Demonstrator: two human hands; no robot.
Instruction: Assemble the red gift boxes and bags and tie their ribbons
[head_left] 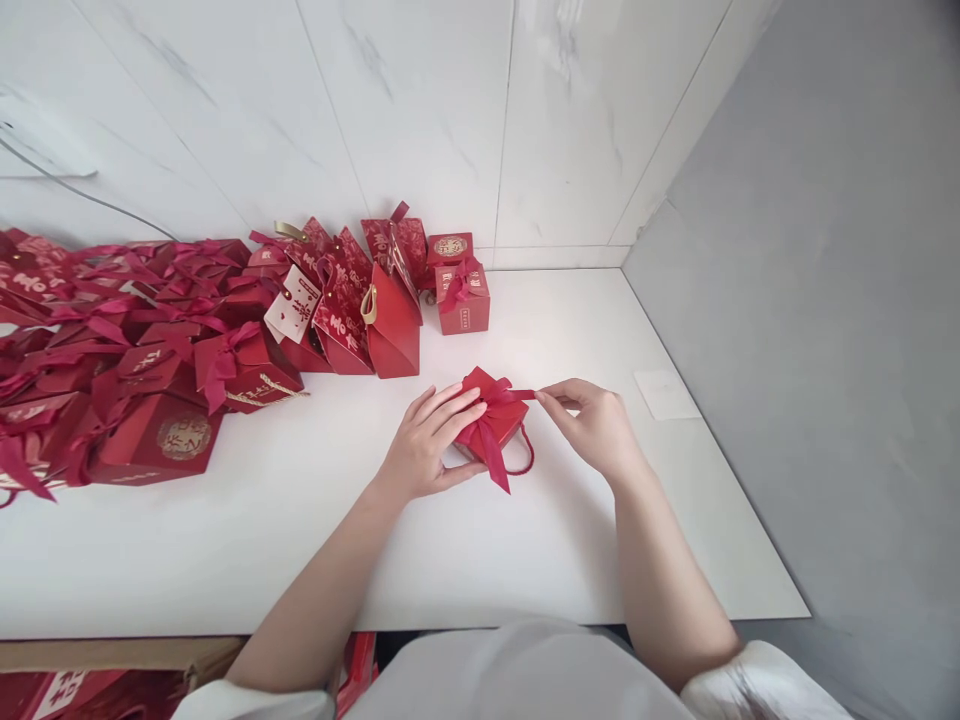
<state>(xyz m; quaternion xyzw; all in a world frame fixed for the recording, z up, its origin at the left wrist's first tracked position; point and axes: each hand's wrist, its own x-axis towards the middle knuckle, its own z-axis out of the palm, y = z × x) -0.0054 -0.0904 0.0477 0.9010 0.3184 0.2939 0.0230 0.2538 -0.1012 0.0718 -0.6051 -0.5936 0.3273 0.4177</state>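
Observation:
In the middle of the white table stands a small red gift box [480,379] with a dark-pink ribbon [493,452] tied in a bow on top. My left hand [421,445] holds the box from its left, fingers laid over the top and thumb along the near side. Between thumb and fingertips, my right hand [592,420] pinches one ribbon tail, drawn out to the right. The other tail hangs over the near side. A red cord handle [531,458] loops out from the box's right side. My left fingers hide part of the box and bow.
Many ribboned red boxes [157,440] crowd the table's left. Several peaked red boxes [396,325] and two small cube-shaped boxes [465,300] stand at the back. A pale flat square [666,395] lies right. An open carton [112,655] sits below the front edge; a grey wall [825,300] borders the right.

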